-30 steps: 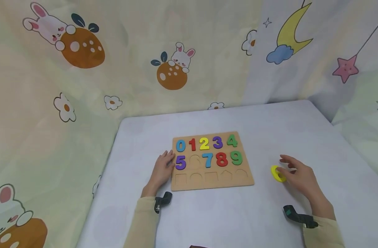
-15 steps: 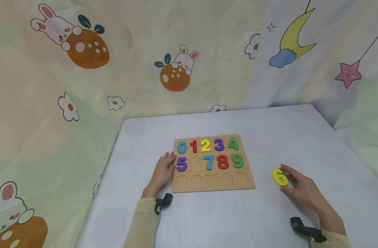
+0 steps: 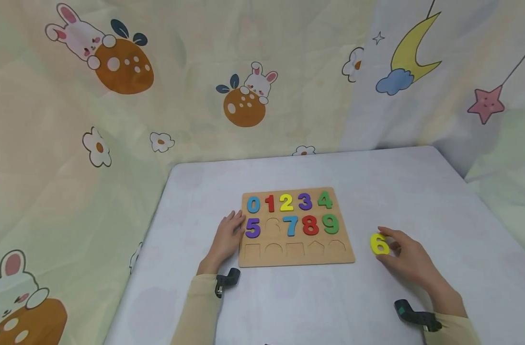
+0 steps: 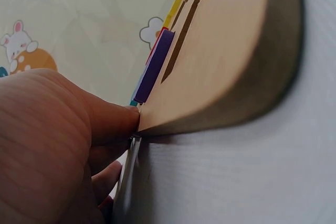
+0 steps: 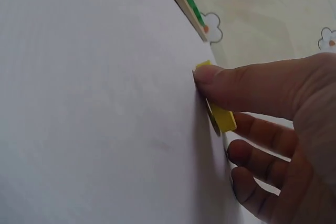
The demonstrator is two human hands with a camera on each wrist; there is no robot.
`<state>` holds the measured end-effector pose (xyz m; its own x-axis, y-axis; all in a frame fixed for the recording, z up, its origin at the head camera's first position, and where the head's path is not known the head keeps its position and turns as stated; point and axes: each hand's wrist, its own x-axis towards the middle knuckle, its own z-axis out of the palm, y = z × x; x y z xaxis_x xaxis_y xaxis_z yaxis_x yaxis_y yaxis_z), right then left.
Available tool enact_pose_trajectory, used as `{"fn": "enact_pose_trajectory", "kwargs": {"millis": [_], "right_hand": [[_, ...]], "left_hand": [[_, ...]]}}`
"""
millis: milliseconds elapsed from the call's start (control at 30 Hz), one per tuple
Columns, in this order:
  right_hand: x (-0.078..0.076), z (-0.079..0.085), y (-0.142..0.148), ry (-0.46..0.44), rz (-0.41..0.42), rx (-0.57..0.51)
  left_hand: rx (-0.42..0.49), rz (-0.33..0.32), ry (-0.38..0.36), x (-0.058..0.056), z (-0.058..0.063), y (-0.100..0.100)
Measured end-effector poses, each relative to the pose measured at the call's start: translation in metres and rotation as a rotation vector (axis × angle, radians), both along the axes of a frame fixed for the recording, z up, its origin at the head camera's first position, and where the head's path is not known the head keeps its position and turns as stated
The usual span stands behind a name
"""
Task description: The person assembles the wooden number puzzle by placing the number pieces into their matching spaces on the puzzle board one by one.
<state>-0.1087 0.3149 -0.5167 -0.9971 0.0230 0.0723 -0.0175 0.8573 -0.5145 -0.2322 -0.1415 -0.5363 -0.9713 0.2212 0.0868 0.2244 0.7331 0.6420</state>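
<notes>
A yellow number 6 piece (image 3: 380,244) is pinched between the thumb and fingers of my right hand (image 3: 411,258), to the right of a wooden puzzle board (image 3: 262,258). In the right wrist view the thumb presses one edge of the yellow piece (image 5: 226,120), close to the table; whether it touches the cloth I cannot tell. My left hand (image 3: 225,237) rests against the board's left edge, its fingertips beside the purple 5 (image 3: 253,228). The left wrist view has the thumb at the board's edge (image 4: 210,121). Between the 5 and the blue 7 (image 3: 290,225) lies a bare recess (image 3: 272,226).
Other coloured numbers sit in the board's two upper rows, among them a red 8 (image 3: 310,225) and a green 9 (image 3: 330,224). The bottom row has several shape recesses (image 3: 294,250) without pieces. A white cloth covers the table (image 3: 305,306); a printed curtain (image 3: 180,86) hangs behind.
My right hand has regripped the yellow 6, turned it upright to my view, and shifted it slightly left over the last half second. The left hand stays at the board's edge.
</notes>
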Motion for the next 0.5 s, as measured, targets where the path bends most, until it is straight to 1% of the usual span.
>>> {"fn": "enact_pose_trajectory", "kwargs": {"millis": [100, 200, 500], "right_hand": [[-0.003, -0.001, -0.005, 0.005, -0.006, 0.008], [-0.007, 0.001, -0.01, 0.017, -0.008, 0.006], [-0.022, 0.008, -0.027, 0.076, 0.03, -0.034]], "left_hand": [[-0.002, 0.004, -0.01, 0.0, 0.0, 0.0], [0.004, 0.0, -0.003, 0.0, 0.001, 0.0], [-0.008, 0.002, -0.012, 0.0, 0.001, 0.0]]}}
